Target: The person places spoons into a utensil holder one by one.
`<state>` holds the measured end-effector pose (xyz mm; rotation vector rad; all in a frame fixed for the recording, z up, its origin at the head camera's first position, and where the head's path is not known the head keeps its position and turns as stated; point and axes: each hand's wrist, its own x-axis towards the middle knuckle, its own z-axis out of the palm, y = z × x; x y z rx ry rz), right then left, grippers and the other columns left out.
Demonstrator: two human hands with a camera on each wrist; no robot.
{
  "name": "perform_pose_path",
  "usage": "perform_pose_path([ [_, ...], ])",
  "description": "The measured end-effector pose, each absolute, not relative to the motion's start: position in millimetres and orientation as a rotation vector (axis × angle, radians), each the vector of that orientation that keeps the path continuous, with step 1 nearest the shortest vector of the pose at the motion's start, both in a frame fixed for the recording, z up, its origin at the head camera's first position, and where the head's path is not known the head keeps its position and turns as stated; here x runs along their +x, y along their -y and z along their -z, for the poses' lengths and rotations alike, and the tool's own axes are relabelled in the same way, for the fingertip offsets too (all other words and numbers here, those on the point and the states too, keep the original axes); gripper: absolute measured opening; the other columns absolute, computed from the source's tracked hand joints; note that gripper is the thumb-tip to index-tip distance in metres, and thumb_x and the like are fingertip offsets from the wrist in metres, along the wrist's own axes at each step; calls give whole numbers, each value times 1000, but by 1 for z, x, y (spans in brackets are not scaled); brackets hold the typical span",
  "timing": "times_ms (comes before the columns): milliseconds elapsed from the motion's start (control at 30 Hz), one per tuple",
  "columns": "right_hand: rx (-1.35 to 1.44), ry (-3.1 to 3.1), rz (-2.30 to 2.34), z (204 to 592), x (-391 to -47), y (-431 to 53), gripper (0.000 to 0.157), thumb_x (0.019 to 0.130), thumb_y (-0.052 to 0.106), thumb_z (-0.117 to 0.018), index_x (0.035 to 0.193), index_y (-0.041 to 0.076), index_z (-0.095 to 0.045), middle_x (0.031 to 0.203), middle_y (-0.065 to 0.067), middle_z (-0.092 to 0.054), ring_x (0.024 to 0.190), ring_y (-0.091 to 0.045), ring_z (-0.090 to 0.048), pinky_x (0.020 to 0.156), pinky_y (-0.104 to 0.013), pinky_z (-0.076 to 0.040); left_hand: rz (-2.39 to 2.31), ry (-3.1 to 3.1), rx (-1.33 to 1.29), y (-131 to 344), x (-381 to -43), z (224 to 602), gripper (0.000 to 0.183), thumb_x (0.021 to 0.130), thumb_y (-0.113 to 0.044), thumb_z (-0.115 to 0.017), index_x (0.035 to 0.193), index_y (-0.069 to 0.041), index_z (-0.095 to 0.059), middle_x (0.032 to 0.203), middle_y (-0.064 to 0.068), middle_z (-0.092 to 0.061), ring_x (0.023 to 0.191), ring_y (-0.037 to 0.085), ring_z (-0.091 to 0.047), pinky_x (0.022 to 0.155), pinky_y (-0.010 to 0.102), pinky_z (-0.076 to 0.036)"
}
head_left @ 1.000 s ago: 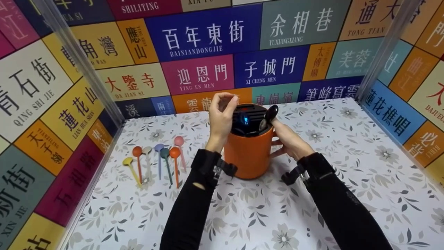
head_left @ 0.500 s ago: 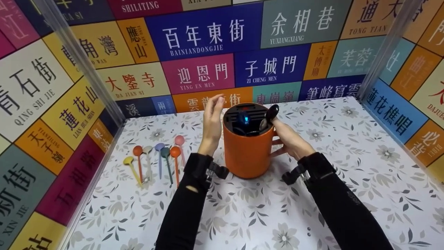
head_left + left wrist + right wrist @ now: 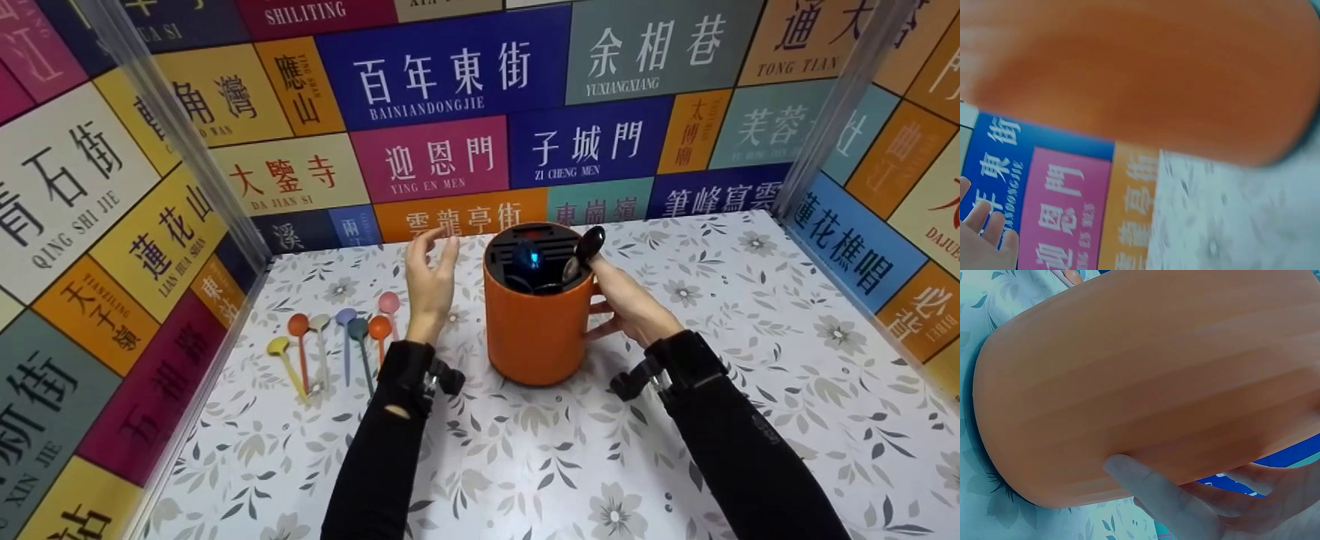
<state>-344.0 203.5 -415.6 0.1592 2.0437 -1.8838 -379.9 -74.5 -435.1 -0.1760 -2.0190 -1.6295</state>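
Left hand (image 3: 431, 289) raised, fingers released and loosely bent, beside orange cylindrical mug with black slotted top (image 3: 536, 337), frame centre. Mug is grasped at frame-right side by right hand (image 3: 637, 301); fingertip (image 3: 1119, 465) contact on its wall is shown plainly only in right wrist view.

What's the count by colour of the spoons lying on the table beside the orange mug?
Yellow spoon: 1
Orange spoons: 2
Beige spoon: 1
Purple spoon: 1
Dark green spoon: 1
Pink spoon: 1
Total: 7
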Motion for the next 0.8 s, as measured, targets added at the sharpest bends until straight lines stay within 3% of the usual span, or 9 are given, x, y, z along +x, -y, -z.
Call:
perform_pose_path([
  [333, 162, -2041, 1892, 416, -343, -204, 99, 90, 88, -43, 150, 10, -47, 146, -25, -48, 128, -48, -50, 82, -60, -60, 1202, 2310, 77, 111, -390, 467, 52, 99, -34, -69, 142, -5, -61, 144, 21, -50, 137, 39, -43, 114, 52, -33],
  [600, 166, -2038, 1893, 416, -343, -204, 98, 90, 87, -44, 151, 10, -47, 146, -25, -48, 129, -48, -50, 81, -60, -60, 968, 2635, 230, 137, -391, 488, 69, 98, -48, -63, 155, -12, -48, 156, 23, -37, 144, 42, -34, 117, 58, -28],
  [800, 159, -2049, 1881, 417, -343, -204, 93, 94, 84, -42, 149, 11, -48, 147, -24, -49, 128, -47, -51, 81, -58, -60, 934, 2739, 286, 155, -393, 505, 71, 100, -44, -61, 159, -10, -42, 161, 26, -32, 148, 45, -30, 120, 59, -25],
])
